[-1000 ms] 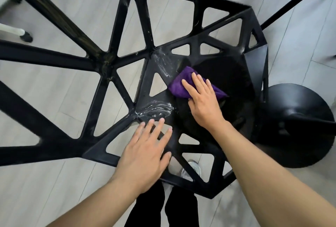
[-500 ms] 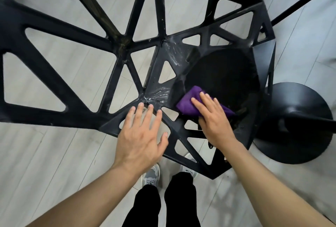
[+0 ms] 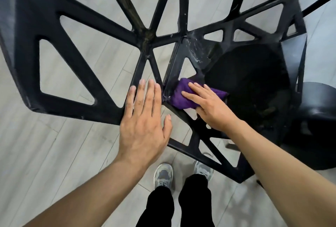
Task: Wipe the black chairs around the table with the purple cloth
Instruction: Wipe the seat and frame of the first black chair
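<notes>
A black chair (image 3: 94,81) with triangular cut-outs fills most of the head view, seen from above. The folded purple cloth (image 3: 180,95) lies on the left part of its seat, by a whitish wet smear. My right hand (image 3: 209,106) lies flat on the cloth, fingers straight, pressing it onto the seat. My left hand (image 3: 143,123) is spread with straight fingers over the chair's frame just left of the cloth; whether it touches the frame I cannot tell.
A round black table base (image 3: 316,128) stands at the right, with a thin black bar (image 3: 320,3) running off the top right. The floor is pale grey planks (image 3: 54,154). My legs and grey shoes (image 3: 163,174) stand below the chair's front edge.
My right hand has slid the cloth from the back middle of the seat toward me and then left to the seat's left edge. The view shifted right.
</notes>
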